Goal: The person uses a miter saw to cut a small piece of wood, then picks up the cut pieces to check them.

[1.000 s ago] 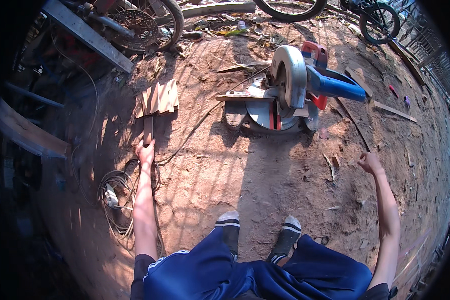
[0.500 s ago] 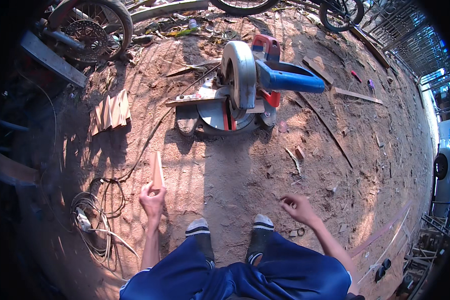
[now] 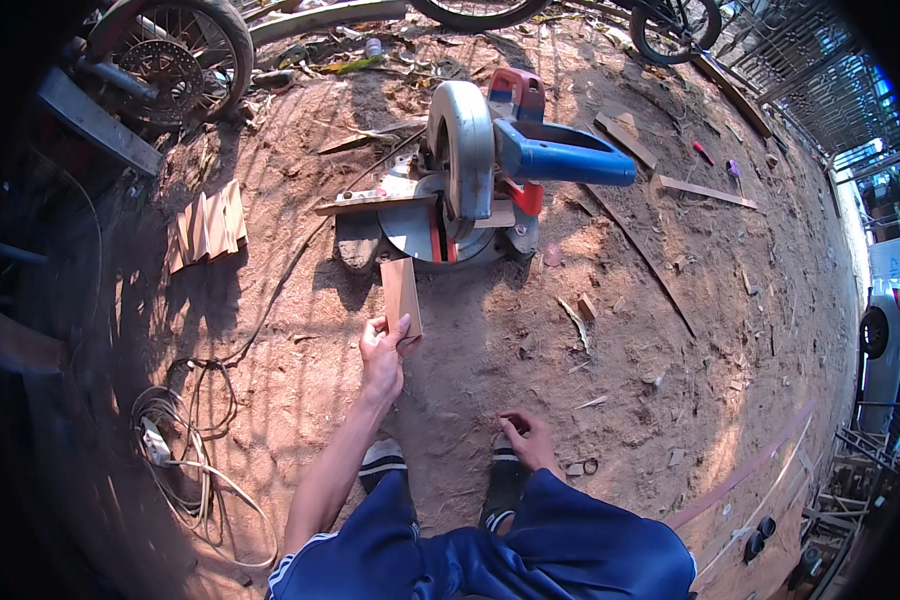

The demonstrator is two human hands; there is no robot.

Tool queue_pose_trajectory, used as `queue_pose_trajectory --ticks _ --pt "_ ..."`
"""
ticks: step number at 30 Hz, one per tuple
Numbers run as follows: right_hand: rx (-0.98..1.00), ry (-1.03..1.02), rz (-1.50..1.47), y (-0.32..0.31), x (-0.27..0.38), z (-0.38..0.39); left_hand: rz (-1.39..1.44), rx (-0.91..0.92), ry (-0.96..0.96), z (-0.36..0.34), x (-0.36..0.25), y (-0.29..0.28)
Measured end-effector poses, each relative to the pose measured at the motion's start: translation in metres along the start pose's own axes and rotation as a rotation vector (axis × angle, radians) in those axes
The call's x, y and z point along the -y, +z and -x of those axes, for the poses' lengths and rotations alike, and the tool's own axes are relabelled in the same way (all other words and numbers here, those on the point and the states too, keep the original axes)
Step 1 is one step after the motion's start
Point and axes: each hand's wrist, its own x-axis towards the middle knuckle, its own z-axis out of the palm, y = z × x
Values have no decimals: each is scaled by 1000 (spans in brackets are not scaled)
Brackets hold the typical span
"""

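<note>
My left hand (image 3: 382, 358) is closed around the lower end of a short flat piece of wood (image 3: 400, 292), which tapers to one side and points away from me. The wood's far end is just short of the miter saw's base, apart from it. The miter saw (image 3: 462, 150) stands ahead on the ground, with a grey blade guard and a blue handle (image 3: 570, 155). A wooden strip (image 3: 375, 203) lies across its left side. My right hand (image 3: 530, 440) hangs above my right foot with fingers loosely bent and apart, and nothing shows in it.
Several cut wood pieces (image 3: 207, 226) stand together at left. A coiled cable (image 3: 185, 455) lies near left, and a cord runs toward the saw. Offcuts (image 3: 587, 307) and a long dark strip (image 3: 650, 265) lie on the right. A motorbike wheel (image 3: 170, 65) is far left.
My left hand has carried the wood piece right, toward the saw, and turned it so its broad face shows. My right hand has drawn in to the left, over my right foot.
</note>
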Motion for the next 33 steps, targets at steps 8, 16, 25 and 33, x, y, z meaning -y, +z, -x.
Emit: queue_pose_trajectory --ticks 8,16,25,33 --pt "-7 23 -101 -21 -19 -9 -150 2 332 -34 -10 55" --pt "-38 1 -13 -18 -27 -7 -199 91 237 -60 5 76" --pt "-68 -36 33 -50 -26 -40 -405 334 -61 7 -14 24" --pt "-196 -133 -194 -110 47 -238 -484 352 -239 114 10 -73"
